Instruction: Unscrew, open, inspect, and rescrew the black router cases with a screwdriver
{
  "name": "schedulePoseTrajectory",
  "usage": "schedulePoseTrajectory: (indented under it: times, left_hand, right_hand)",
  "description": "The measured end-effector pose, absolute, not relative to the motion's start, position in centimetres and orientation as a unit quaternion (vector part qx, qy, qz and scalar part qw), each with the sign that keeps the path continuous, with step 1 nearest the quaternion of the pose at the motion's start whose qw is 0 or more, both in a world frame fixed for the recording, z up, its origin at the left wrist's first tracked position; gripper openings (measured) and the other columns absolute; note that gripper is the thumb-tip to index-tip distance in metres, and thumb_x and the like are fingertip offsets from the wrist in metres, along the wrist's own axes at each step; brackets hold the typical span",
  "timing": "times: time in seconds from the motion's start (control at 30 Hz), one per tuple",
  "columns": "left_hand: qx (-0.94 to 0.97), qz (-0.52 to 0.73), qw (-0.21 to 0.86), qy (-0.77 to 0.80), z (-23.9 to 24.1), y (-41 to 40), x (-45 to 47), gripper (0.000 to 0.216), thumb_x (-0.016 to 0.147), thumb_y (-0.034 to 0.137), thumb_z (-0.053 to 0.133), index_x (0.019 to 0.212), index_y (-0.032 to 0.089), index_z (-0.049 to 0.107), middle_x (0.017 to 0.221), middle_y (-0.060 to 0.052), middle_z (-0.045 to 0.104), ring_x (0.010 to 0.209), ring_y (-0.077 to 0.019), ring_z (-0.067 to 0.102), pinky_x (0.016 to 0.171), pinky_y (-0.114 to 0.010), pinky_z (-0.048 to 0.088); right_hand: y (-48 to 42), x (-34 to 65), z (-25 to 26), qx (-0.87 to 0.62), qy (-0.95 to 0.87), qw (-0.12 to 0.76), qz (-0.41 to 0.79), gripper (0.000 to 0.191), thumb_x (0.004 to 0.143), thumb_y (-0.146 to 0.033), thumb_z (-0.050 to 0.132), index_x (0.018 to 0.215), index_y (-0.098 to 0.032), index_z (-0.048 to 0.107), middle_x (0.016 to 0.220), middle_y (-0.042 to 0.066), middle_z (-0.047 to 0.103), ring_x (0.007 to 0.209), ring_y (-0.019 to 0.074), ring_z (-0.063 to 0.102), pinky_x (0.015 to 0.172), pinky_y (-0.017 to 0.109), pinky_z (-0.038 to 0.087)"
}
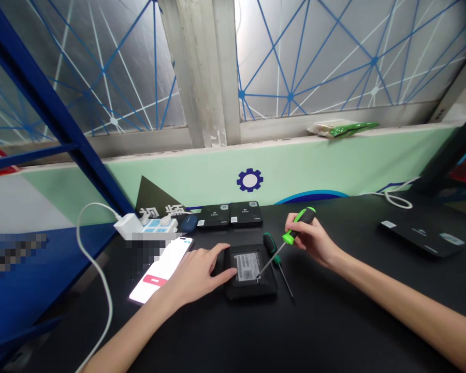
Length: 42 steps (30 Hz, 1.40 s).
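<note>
A small black box [270, 290] lies label side up on the dark table, with a grey printed label [245, 264] in its recessed middle. My left hand [205, 272] rests at its left side, thumb and forefinger apart against the edge. In my right hand [308, 235] is a green and black screwdriver [301, 224], held tilted. Its tip meets the box near the label's lower right corner; whether a screw sits there is too small to tell. A second screwdriver [278, 261], with a dark green handle, lies just right of the box.
Two black boxes [246, 214] stand side by side at the back, and another black box [421, 238] lies far right. Left are a lit phone [163, 272], a power strip [159, 226] and a white cable [107, 292]. A green packet [344, 128] lies on the ledge.
</note>
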<state>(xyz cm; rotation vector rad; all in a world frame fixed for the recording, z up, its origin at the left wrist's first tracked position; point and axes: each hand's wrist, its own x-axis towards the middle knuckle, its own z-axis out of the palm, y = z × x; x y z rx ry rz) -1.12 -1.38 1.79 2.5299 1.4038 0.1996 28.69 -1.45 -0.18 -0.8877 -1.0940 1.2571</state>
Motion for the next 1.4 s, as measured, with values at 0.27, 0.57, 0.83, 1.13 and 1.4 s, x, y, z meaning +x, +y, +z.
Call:
schedulePoseTrajectory:
  times: [0.27,0.57,0.83,1.13,1.4]
  left_hand:
    - [0.864,0.063,0.122,0.484,2.1,-1.5,-1.0,0.056,0.091,0.061,0.048,0.132,0.025,0.054,0.066,0.003,0.059,0.060,-0.0189,0.057,0.053,-0.027,0.030]
    - [0.862,0.066,0.116,0.489,1.9,-1.4,-1.0,0.056,0.090,0.063,0.048,0.132,0.026,0.052,0.065,0.004,0.057,0.060,-0.0193,0.057,0.052,-0.028,0.029]
    - [0.861,0.059,0.095,0.495,2.1,-1.6,-1.0,0.047,0.082,0.069,0.056,0.090,0.023,0.054,0.061,0.004,0.055,0.061,-0.0199,0.055,0.055,-0.028,0.030]
    - [0.883,0.093,0.108,0.448,1.6,-1.2,-1.5,0.032,0.095,0.047,0.050,0.117,0.027,0.062,0.066,0.004,0.059,0.063,-0.0176,0.057,0.058,-0.028,0.036]
    - [0.867,0.240,0.059,0.433,1.0,-0.9,-1.3,0.025,0.100,0.035,0.044,0.114,0.026,0.062,0.102,-0.004,0.063,0.089,-0.0206,0.062,0.066,-0.028,0.046]
  right_hand:
    - [-1.4,28.9,-0.3,-0.357,-0.481,0.590,0.541,0.020,0.073,-0.027,0.072,0.062,-0.015,0.061,0.061,-0.002,0.051,0.041,0.0054,0.038,0.040,0.022,0.018]
    - [-1.7,28.8,-0.1,-0.345,-0.511,0.591,0.521,0.020,0.071,-0.028,0.073,0.061,-0.015,0.062,0.056,-0.002,0.050,0.040,0.0057,0.038,0.041,0.023,0.019]
    - [-1.6,29.0,-0.5,-0.376,-0.524,0.609,0.462,0.024,0.075,-0.033,0.074,0.065,-0.016,0.060,0.055,-0.002,0.053,0.042,0.0079,0.043,0.041,0.022,0.024]
    - [-2.6,27.8,0.1,-0.445,-0.568,0.583,0.374,0.028,0.081,-0.041,0.073,0.073,-0.016,0.062,0.053,-0.002,0.055,0.046,0.0106,0.047,0.045,0.022,0.035]
    - [-3.0,27.4,0.4,-0.442,-0.588,0.584,0.345,0.025,0.081,-0.038,0.073,0.075,-0.016,0.064,0.060,-0.001,0.059,0.050,0.0105,0.048,0.048,0.022,0.036]
